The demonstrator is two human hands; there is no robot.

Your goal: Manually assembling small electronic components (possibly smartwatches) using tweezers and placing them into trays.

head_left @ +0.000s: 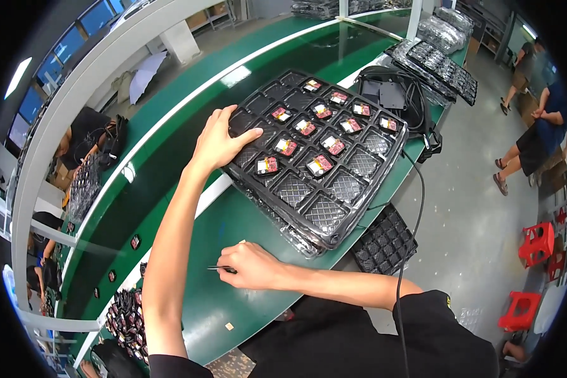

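A black plastic compartment tray lies at an angle on top of other wrapped trays on the green bench. Several small black parts with red-and-white labels sit in its middle and far pockets, while the nearest pockets hold none. My left hand grips the tray's left edge, its thumb lying over the top; some fingertips are hidden. Lower down, over the bench, my right hand is closed around a thin pointed tool that looks like tweezers. Most of that tool is hidden in the fist.
Left of my arm lies a heap of labelled parts, beside a green conveyor carrying a few more. A black bag and wrapped trays stand at the far right. A cable hangs across the bench edge. Other people work at left.
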